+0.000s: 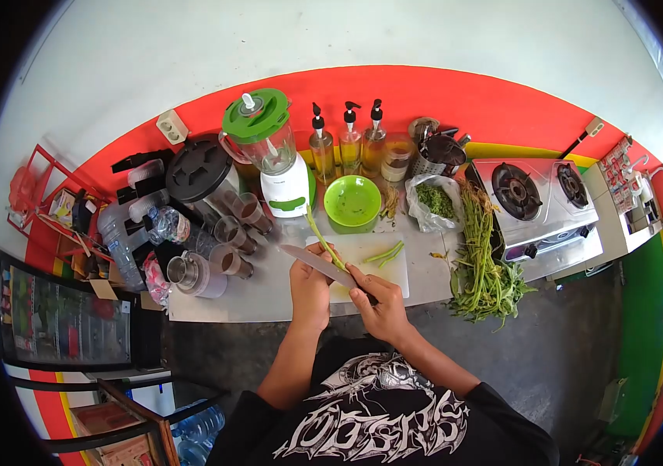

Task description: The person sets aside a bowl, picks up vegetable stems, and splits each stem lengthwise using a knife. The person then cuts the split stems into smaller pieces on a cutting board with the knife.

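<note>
My left hand [310, 289] is closed around a long green stem [317, 231], which points up and away toward the blender. In my right hand [379, 304] is a kitchen knife [314, 261], its blade pointing left across the stem near my left fingers. Both hands are over the near part of a white cutting board [395, 279]. A few short cut stems [385, 255] lie on the board to the right. Just behind the board stands a green bowl [352, 203] with small bits inside.
A bundle of leafy stems [480, 268] hangs over the counter's front edge, beside a gas stove [537, 206]. A plastic bag of greens [434, 203] is behind. Leftward are a blender [285, 186], glasses of dark contents [234, 260] and a jar [196, 276]. Pump bottles [349, 147] line the wall.
</note>
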`<state>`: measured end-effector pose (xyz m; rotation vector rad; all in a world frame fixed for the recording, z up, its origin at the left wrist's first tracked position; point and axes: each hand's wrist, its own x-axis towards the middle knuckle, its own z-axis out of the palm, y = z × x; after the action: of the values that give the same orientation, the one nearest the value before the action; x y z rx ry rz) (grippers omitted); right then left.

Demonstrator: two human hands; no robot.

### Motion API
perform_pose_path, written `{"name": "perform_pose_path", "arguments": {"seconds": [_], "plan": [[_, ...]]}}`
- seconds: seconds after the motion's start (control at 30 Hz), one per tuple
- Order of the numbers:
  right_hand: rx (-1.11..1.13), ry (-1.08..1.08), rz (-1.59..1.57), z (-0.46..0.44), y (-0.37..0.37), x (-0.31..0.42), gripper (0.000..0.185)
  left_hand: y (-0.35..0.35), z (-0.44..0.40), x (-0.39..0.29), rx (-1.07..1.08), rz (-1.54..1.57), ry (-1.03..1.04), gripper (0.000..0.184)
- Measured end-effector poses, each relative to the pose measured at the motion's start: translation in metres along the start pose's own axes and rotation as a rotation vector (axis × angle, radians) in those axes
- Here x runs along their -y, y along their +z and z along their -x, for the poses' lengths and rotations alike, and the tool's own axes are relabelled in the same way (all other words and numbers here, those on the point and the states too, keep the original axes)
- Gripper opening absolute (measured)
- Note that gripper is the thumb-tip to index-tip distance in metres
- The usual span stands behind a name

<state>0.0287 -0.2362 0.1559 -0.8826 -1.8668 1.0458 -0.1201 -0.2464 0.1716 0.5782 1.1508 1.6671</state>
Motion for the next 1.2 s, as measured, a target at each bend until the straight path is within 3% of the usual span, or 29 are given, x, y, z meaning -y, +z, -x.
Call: {"name": "perform_pose_path", "arguments": {"seconds": [0.07, 0.53, 0.87, 1.13, 1.2], "plan": [[-0.014, -0.001, -0.005, 0.000, -0.001, -0.003, 0.041, -0.005, 0.000, 0.000, 0.068, 0.128, -0.065, 0.017], [-0.081, -0.055, -0.145, 0.006, 0.009, -0.010, 0.040, -0.018, 0.007, 0.004, 0.220, 0.150, -0.091, 0.016], [0.016, 0.085, -0.338, 0.017, 0.015, -0.017, 0.039, -0.036, 0.002, 0.029, 0.392, 0.357, -0.162, 0.025], [-0.001, 0.096, -0.320, 0.015, 0.012, -0.019, 0.040, -0.031, 0.001, 0.027, 0.463, 0.150, -0.085, 0.024], [0.002, 0.123, -0.437, 0.014, 0.011, -0.015, 0.039, -0.030, -0.001, 0.023, 0.462, 0.119, -0.076, 0.023]]}}
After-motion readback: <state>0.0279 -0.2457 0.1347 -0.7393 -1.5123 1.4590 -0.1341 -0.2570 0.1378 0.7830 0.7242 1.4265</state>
